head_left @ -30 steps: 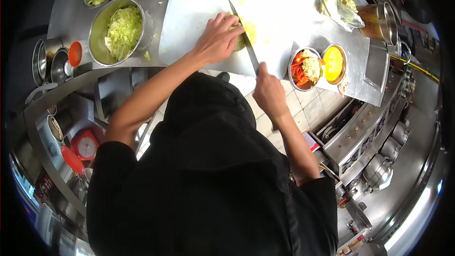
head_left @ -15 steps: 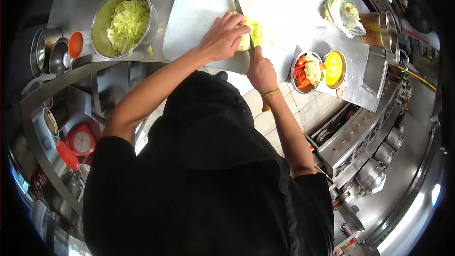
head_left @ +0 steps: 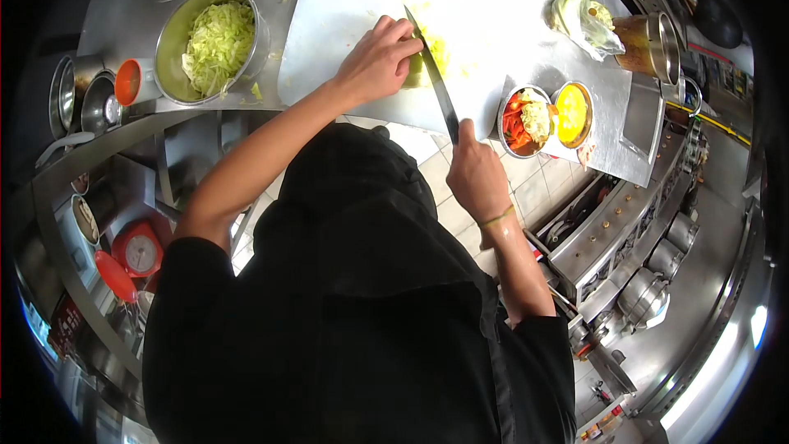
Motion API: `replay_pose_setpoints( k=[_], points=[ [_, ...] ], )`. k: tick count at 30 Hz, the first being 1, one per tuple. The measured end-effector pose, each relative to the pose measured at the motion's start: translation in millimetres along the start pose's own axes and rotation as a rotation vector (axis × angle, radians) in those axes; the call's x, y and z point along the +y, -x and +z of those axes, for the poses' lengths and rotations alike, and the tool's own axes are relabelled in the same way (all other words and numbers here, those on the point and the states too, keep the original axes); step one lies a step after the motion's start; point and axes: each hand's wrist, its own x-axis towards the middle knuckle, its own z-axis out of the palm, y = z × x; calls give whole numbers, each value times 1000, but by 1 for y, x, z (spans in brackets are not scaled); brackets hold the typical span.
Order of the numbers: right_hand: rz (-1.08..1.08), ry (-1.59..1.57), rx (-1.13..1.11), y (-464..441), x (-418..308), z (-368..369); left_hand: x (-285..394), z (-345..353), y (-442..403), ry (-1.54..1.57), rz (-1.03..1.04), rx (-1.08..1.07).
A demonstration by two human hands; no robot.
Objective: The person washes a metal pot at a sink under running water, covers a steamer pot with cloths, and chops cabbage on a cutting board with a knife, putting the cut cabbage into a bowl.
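My right hand (head_left: 478, 177) is closed around the handle of a long kitchen knife (head_left: 440, 94). The blade points up and away, lying across pale green cabbage on a white cutting board (head_left: 329, 33). Curled fingers of my left hand (head_left: 380, 62) press on a piece of cabbage (head_left: 417, 76), close against the blade's left side. Cut cabbage shreds (head_left: 436, 51) lie to the right of the blade, partly washed out by glare. My left hand hides much of the piece it holds.
At left, a metal bowl (head_left: 168, 66) holds shredded cabbage, beside an orange-lined cup (head_left: 128, 82). At right stand a bowl of red pepper strips (head_left: 515, 125), a bowl of yellow liquid (head_left: 573, 113), bagged cabbage (head_left: 579, 20) and a metal pot (head_left: 645, 43). A stove (head_left: 612, 230) lies lower right.
My right hand has drawn the knife back toward my body and to the right, beyond the board's near edge. My left hand has shifted slightly left, still on the cabbage.
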Motion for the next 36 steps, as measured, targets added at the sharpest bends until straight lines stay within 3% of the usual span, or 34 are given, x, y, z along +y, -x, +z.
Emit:
replay_pose_setpoints(
  k=[3,5,11,18,22,25,29,36],
  points=[
    [15,-6,-55,-25,10,26,-3,-1,0,35,-1,-21],
    [-59,-49,88,-66,25,69,-3,0,2,17,30,9],
    [-50,-28,40,-23,5,13,-3,1,2,35,5,22],
    [-70,-100,130,-74,14,69,-4,0,3,36,11,-1],
    [-77,-114,96,-29,7,22,-1,0,4,50,-2,36],
    [-71,-128,82,-20,4,30,-2,1,5,51,6,40],
    [-77,-139,164,-75,6,72,-3,-2,5,52,17,24],
    [-81,-118,53,-15,4,28,-2,1,8,60,16,106]
  ],
)
